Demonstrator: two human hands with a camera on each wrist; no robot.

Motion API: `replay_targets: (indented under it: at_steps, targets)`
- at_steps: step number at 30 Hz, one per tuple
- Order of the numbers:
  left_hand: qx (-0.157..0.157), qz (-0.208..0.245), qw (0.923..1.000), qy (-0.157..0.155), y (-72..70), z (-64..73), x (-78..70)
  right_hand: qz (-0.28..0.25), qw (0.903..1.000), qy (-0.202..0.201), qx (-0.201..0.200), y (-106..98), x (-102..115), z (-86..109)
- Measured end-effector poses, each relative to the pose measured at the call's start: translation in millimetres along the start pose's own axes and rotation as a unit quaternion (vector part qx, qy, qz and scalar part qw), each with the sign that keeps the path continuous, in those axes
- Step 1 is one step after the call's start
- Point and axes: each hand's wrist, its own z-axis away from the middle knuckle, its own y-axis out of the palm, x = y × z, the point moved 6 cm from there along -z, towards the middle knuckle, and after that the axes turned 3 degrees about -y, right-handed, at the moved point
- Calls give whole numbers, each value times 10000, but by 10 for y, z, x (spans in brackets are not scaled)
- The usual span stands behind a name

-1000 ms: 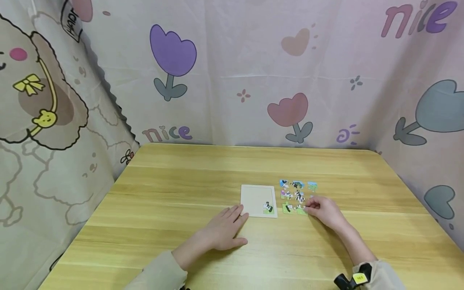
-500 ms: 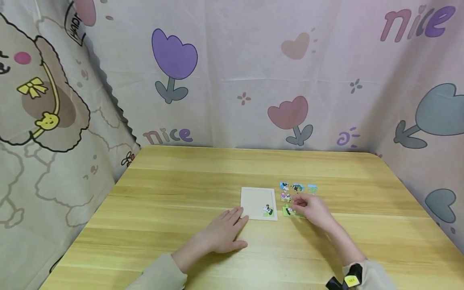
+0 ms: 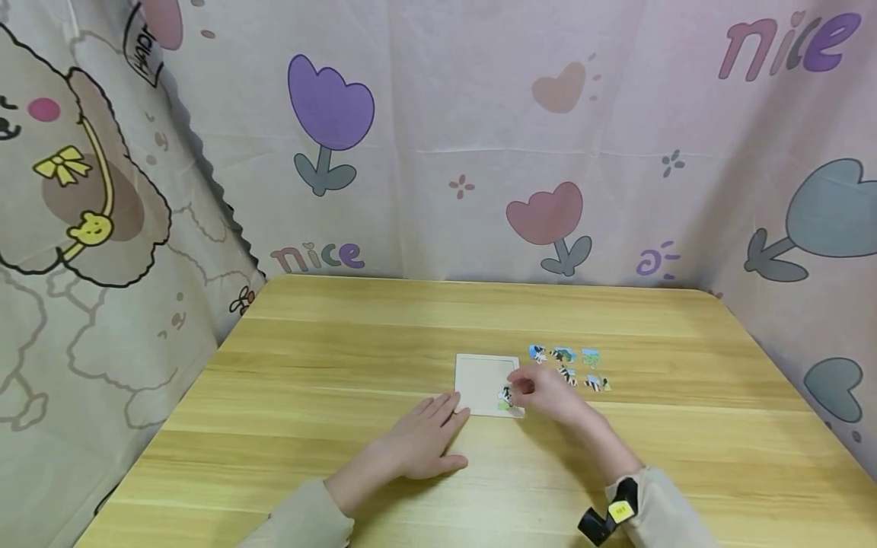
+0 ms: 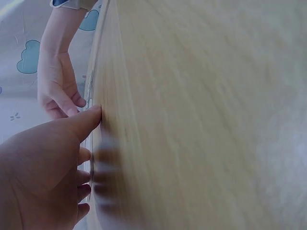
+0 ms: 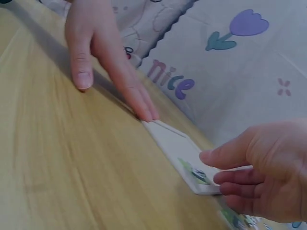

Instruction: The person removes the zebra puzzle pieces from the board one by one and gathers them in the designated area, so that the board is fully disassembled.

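Note:
A cream square puzzle tray (image 3: 483,380) lies on the wooden table. In its lower right corner sits one puzzle piece (image 3: 505,398) with a black-and-white animal on green. My left hand (image 3: 425,435) lies flat, fingers extended, with its fingertips at the tray's lower left edge. My right hand (image 3: 548,392) hovers over the tray's right edge, beside the corner piece. In the right wrist view its thumb (image 5: 225,154) stands apart from the bent fingers, and no piece shows in the gap. Behind it lie loose puzzle pieces (image 3: 567,376), some hidden by the hand.
At the back right of the tray a tree piece (image 3: 591,358) and several other loose pieces lie in rows. The wood-grain table (image 3: 342,335) ends at a patterned cloth (image 3: 438,221). A black wrist strap (image 3: 620,502) is on my right sleeve.
My right hand has moved left from the loose pieces to the tray's right edge, uncovering middle-row pieces. My left hand has stayed at the tray's edge.

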Motion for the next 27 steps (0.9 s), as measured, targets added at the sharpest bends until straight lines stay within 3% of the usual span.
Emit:
replay_targets:
  at_steps: [3, 9, 19, 27]
  targets:
    - [-12, -7, 10000, 42, -2, -2, -12, 483, 9988, -86, 50, 49, 27, 0]
    - [25, 40, 10000, 33, -6, -4, -21, 1249, 9918, 152, 226, 93, 94, 9]
    - [46, 66, 10000, 9, -13, 0, -9, 818, 9947, 309, 540, 107, 98, -84]
    - [2, 77, 10000, 43, -41, 9, -10, 567, 9977, 0, 377, 92, 96, -73]
